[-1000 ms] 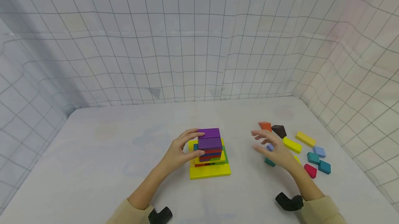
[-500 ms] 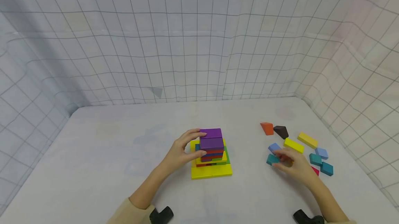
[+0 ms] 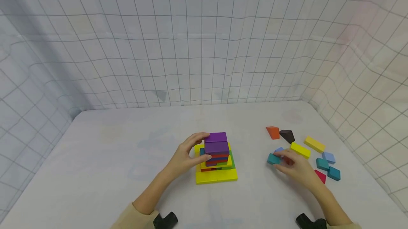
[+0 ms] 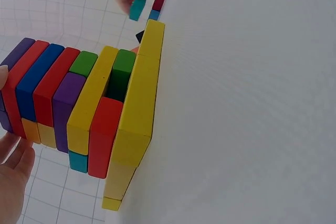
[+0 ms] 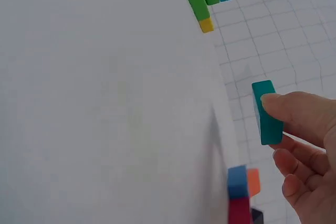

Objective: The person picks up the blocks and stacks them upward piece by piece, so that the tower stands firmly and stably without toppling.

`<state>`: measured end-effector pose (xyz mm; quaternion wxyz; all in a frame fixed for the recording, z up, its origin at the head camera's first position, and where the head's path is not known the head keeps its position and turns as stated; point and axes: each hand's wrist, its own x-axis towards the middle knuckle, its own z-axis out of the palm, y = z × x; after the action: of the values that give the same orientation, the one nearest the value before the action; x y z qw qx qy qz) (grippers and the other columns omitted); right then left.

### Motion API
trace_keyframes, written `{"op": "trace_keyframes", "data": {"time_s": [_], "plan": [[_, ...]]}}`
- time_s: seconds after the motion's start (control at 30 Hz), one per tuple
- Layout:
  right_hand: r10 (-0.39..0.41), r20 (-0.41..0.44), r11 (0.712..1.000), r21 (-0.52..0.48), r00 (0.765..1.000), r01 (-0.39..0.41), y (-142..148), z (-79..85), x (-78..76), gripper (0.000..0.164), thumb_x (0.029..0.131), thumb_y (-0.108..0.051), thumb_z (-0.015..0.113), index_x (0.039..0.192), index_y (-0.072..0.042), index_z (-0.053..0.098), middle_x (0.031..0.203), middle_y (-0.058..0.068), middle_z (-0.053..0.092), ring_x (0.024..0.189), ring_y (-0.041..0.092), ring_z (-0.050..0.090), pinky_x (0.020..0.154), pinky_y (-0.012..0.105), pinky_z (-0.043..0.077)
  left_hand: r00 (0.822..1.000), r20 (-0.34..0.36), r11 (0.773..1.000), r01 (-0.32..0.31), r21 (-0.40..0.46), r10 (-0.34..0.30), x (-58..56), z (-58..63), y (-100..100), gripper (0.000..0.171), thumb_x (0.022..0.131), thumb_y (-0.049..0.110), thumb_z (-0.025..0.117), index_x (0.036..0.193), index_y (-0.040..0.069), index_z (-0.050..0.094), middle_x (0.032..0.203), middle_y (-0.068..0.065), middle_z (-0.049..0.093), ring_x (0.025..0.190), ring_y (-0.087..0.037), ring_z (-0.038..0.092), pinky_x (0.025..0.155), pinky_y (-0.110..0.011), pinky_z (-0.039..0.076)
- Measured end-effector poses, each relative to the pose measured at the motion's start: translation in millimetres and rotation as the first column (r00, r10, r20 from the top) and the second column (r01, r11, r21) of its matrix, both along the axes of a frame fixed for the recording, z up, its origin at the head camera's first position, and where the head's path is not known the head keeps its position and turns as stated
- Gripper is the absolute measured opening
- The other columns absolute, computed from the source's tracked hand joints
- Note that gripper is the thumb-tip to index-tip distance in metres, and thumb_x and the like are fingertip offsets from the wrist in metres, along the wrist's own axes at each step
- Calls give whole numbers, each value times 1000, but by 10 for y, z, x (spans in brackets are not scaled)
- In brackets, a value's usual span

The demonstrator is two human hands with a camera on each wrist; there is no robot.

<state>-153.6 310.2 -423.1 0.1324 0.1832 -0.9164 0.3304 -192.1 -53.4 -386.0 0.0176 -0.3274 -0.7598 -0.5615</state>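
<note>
A stepped tower of coloured wooden blocks [image 3: 216, 147], purple on top, stands on a yellow base [image 3: 216, 176] in the middle of the table. My left hand [image 3: 188, 153] holds its upper layers from the left, thumb at the front and fingertips by the top. In the left wrist view, thumb and fingers [image 4: 18, 156] sit on opposite sides of the stack. To the right, my right hand [image 3: 298, 168] pinches a teal block [image 3: 273, 158] between thumb and fingers. The right wrist view shows that teal block [image 5: 268, 114] raised off the table.
Loose blocks lie around the right hand: an orange one [image 3: 273, 133], a black one [image 3: 287, 136], a bright yellow one [image 3: 300, 150], a paler yellow one [image 3: 314, 144], a red one [image 3: 320, 176] and several blue or teal pieces. Grid-patterned curtains [image 3: 204, 44] border the table.
My right hand has reached down to the loose blocks, taken hold of the teal block and lifted it slightly, moving left. The left hand has stayed at the tower.
</note>
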Motion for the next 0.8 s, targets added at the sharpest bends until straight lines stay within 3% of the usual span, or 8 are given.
{"op": "trace_keyframes", "data": {"time_s": [0.1, 0.4, 0.6, 0.8], "plan": [[60, -40, 998, -31, 997, -61, -176, 159, -91, 37, 71, -5, 77, 106, -9, 65, 92, -1, 57, 74, 14, 47, 56, 20, 45, 1000, -18, 1000, 3, 5, -3, 39, 75, 2, 55, 78, -4, 67, 128, -7, 44, 128, -20, 48, 116, -31, 46, 97, -48, 38], [246, -91, 965, -75, 965, -253, -860, 672, -444, 36, 76, -9, 74, 110, -13, 64, 101, -4, 61, 82, 11, 49, 66, 22, 43, 1000, -17, 1000, -9, 16, 10, 35, 65, 15, 59, 78, -2, 68, 130, -7, 41, 128, -21, 48, 115, -32, 46, 97, -48, 38], [348, -36, 935, -60, 937, -349, -1258, 812, -584, 34, 79, -14, 72, 112, -12, 63, 103, -3, 59, 88, 14, 50, 71, 24, 45, 999, -10, 999, -35, -1, 35, 41, 72, -7, 65, 77, -1, 70, 133, -5, 37, 127, -20, 50, 115, -32, 49, 99, -45, 37], [424, 26, 903, -90, 905, -420, -1446, 827, -659, 32, 80, -14, 70, 111, -8, 64, 103, 0, 59, 90, 14, 51, 76, 29, 48, 999, -30, 1000, -23, 7, 23, 56, 80, -12, 68, 76, -5, 69, 134, -7, 32, 127, -23, 49, 116, -35, 48, 99, -47, 36]]}}
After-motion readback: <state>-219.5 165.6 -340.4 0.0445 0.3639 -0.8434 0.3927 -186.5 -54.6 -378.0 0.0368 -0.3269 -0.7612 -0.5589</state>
